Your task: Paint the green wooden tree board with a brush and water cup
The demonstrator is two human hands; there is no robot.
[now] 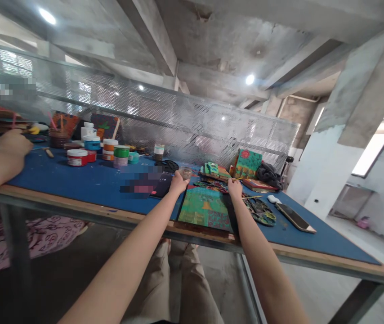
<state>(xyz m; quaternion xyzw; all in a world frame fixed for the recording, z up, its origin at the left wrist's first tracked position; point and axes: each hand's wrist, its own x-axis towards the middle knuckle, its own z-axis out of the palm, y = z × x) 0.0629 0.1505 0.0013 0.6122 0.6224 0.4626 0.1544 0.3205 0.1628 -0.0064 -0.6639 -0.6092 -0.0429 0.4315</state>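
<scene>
My left hand (179, 182) is closed on a small clear cup (185, 172) just behind the painting's upper left corner. The green painting (205, 209) lies flat at the table's front edge, with yellow and orange patches. Above its right corner my right hand (235, 186) has its fingers pressed together around something thin, perhaps a brush, too small to make out for sure. Paint-smeared palettes (262, 211) lie right of my right wrist, with more mixed colours behind the painting.
Paint jars (77, 157) stand at the back left. A dark screen device (161, 184) lies left of my left hand. A phone (295, 217) is at the right. Small painted canvases (247, 164) lean at the back. Another person's hand (14, 147) is at far left.
</scene>
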